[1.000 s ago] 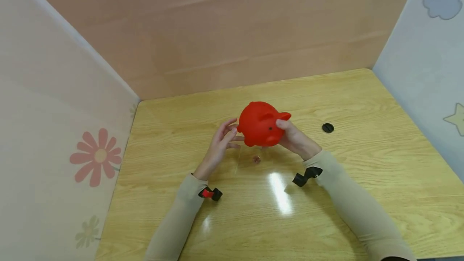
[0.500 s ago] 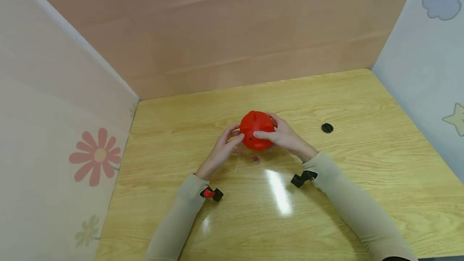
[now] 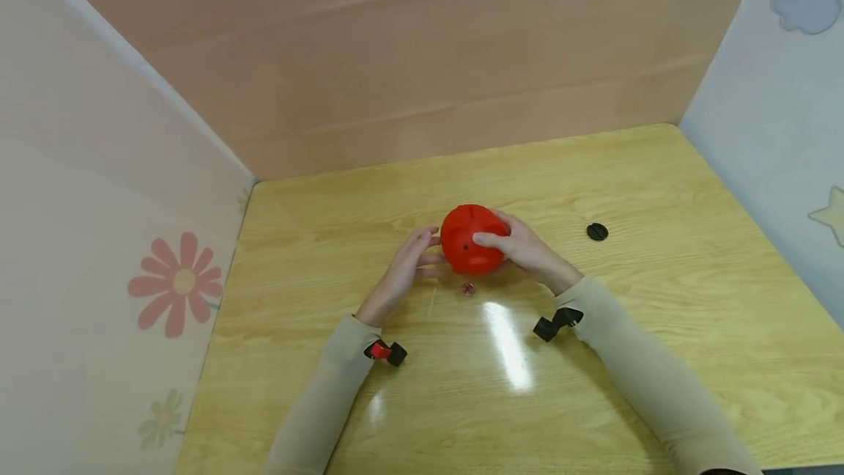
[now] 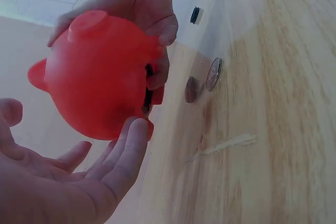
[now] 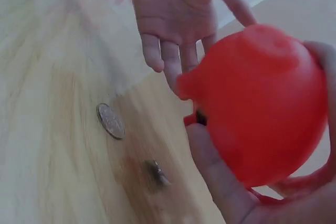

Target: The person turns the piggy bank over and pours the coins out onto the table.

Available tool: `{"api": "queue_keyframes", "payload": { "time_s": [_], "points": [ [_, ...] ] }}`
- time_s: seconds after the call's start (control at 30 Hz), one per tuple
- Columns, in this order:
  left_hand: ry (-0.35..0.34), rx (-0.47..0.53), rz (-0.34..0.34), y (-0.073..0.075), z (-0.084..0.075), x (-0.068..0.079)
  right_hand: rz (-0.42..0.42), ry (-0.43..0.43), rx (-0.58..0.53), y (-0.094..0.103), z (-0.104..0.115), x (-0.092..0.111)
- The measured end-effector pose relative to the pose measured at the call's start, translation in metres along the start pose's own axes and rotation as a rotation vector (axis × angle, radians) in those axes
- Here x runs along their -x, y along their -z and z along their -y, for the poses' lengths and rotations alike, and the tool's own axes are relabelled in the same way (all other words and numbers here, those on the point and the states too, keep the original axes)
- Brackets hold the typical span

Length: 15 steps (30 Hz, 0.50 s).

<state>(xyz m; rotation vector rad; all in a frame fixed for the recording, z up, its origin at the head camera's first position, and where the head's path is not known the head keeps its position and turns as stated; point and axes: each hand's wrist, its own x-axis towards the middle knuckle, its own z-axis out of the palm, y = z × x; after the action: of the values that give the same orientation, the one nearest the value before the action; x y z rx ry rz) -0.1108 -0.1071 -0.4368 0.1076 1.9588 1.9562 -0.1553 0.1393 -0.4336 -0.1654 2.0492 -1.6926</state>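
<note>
A red piggy bank is gripped by my right hand, with the thumb across its face. In the left wrist view, a dark opening shows in its belly, right by a right-hand finger. My left hand is spread on its left side, fingers fairly straight, fingertips right at the piggy bank's lower edge. Below it, a coin lies on the wooden table. Close to this coin, the right wrist view has a small blurred shiny thing, between the table and the piggy bank.
A round black plug lies on the wooden table to the right. A brownish panel stands along the back edge, with pale patterned walls at both sides. Light glares on the tabletop in front of my hands.
The piggy bank has come down a little and turned in my right hand, its face now more toward the front. My left thumb, at its side half a second ago, has moved off.
</note>
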Motion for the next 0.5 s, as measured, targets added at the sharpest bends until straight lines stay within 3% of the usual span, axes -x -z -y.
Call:
{"api": "queue_keyframes", "payload": {
  "time_s": [0.1, 0.2, 0.37, 0.5],
  "points": [
    [-0.004, -0.003, -0.017, -0.0022, 0.0001, 0.0001, 0.022, -0.004, -0.063, -0.0002, -0.0014, -0.0018],
    [-0.01, -0.008, -0.025, -0.0039, -0.0002, 0.0006, 0.013, 0.006, -0.026, 0.0, -0.001, -0.0014],
    [0.004, -0.027, -0.033, -0.0019, 0.0005, 0.0014, 0.157, 0.022, -0.051, 0.005, -0.0019, 0.0025],
    [0.001, -0.034, -0.033, -0.0002, 0.0023, 0.0012, 0.137, -0.007, -0.115, 0.0037, 0.0014, 0.0029]
  ]
}}
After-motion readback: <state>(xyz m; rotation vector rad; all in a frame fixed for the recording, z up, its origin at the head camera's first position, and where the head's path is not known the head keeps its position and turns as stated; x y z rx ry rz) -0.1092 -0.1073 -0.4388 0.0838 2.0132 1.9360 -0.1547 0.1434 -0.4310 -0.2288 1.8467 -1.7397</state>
